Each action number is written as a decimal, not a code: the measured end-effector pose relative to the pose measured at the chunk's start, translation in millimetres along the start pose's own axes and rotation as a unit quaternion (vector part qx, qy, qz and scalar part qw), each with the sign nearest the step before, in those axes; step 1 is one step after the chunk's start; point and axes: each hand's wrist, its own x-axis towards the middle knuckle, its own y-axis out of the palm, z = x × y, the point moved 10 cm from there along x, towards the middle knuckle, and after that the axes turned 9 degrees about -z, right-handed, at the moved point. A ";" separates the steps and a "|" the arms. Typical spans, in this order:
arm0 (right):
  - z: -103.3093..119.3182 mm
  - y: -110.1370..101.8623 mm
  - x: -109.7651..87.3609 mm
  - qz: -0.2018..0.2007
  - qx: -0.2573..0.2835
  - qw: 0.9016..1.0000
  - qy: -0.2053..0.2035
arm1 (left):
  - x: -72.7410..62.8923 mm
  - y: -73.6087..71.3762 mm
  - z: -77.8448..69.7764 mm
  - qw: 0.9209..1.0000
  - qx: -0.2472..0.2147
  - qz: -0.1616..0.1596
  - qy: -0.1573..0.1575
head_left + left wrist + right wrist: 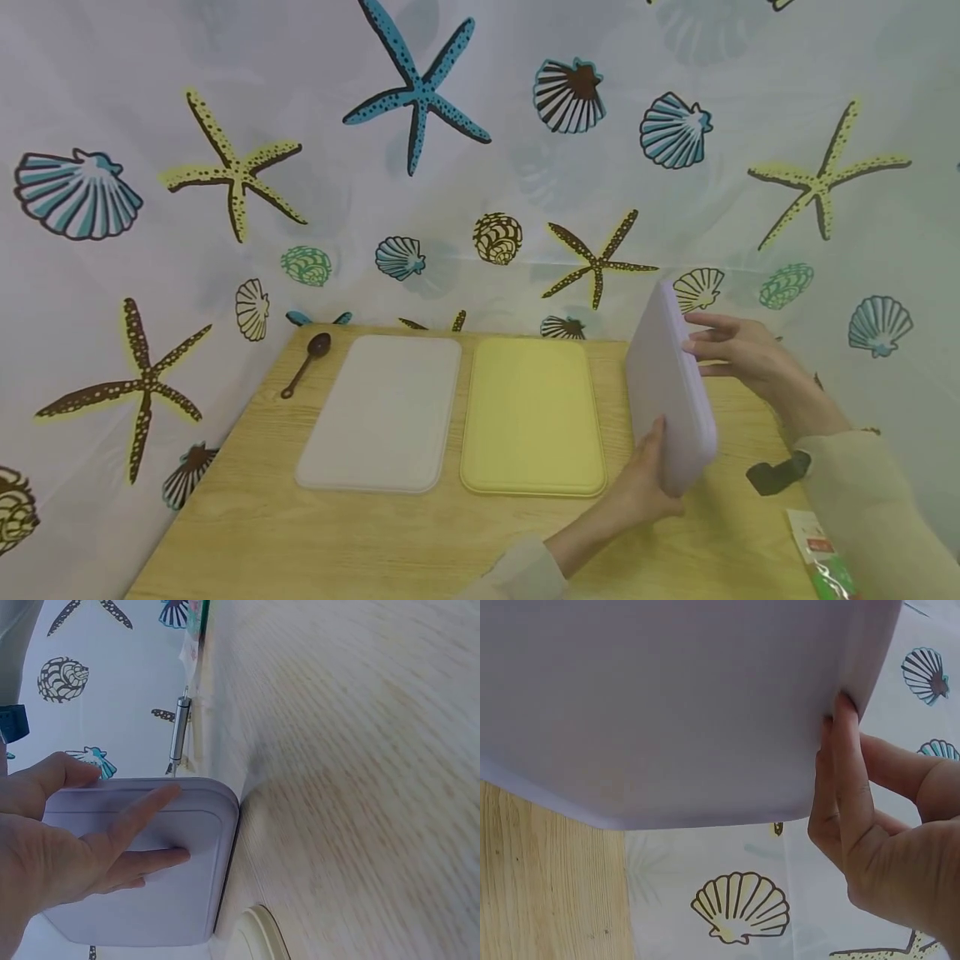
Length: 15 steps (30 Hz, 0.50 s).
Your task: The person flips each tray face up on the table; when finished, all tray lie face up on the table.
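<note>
Holding a lilac, round-cornered rectangular plastic-looking tray steeply on its long side, here at the right of the pale wood-grain table, just beyond a flat yellow rectangular tray. Gripping the near short end with the left hand, fingers spread across the smooth outer face and curled round the border, likely for steadiness against tipping. And up top, pinching the raised long rim toward the far end with the right hand, fingertips pressed inside the hollow face, presumably for control of the lean. Down at the lower edge, very close to the wood; touching or slightly clear, impossible to tell. Over to the left, a flat white rectangular tray, lying beside the yellow one with only a narrow strip between, perhaps for a tidy row. Farther left, a dark brown round-bowled spoon, slanting near the back corner, well apart from both hands, probably for free room.
</note>
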 end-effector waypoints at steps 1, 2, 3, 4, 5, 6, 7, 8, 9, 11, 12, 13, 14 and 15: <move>0.9 2.3 0.3 0.003 0.003 1.000 0.001 | 0.2 -0.9 -1.1 1.000 -0.009 -0.004 0.000; 1.9 4.5 0.6 0.006 0.006 1.000 0.001 | 0.5 -2.0 -2.5 1.000 -0.018 -0.009 0.003; 3.1 6.7 0.9 0.007 0.007 1.000 0.002 | 0.8 -3.6 -4.3 1.000 -0.026 -0.014 0.004; 4.3 8.6 1.2 0.009 0.006 1.000 0.002 | 1.3 -5.3 -5.8 0.999 -0.032 -0.021 0.005; 5.6 10.6 1.3 0.011 0.005 1.000 0.001 | 1.5 -7.0 -7.1 0.999 -0.038 -0.026 0.003; 6.6 12.8 1.6 0.014 0.007 1.000 0.000 | 1.7 -8.8 -8.2 0.999 -0.043 -0.031 -0.002; 7.8 14.9 1.5 0.016 0.005 1.000 -0.001 | 1.4 -10.6 -8.9 0.998 -0.046 -0.035 -0.009; 8.6 17.0 1.6 0.018 0.005 1.000 -0.001 | 1.1 -12.5 -9.5 0.998 -0.050 -0.040 -0.018; 9.3 18.9 1.4 0.019 0.006 1.000 0.000 | 0.5 -14.4 -9.5 0.997 -0.052 -0.043 -0.030; 10.2 22.5 1.2 0.023 0.011 1.000 0.002 | -1.1 -18.2 -10.0 0.995 -0.060 -0.050 -0.055; 10.5 24.2 1.2 0.024 0.013 1.000 0.002 | -1.6 -20.3 -10.9 0.994 -0.064 -0.053 -0.064; 11.0 25.6 1.0 0.026 0.014 1.000 0.002 | -2.1 -22.7 -12.3 0.994 -0.066 -0.057 -0.071; 11.2 26.9 1.1 0.026 0.015 1.000 0.002 | -2.4 -25.1 -14.1 0.993 -0.068 -0.060 -0.076; 11.4 28.1 1.3 0.027 0.014 1.000 0.002 | -2.7 -27.3 -15.6 0.992 -0.073 -0.061 -0.083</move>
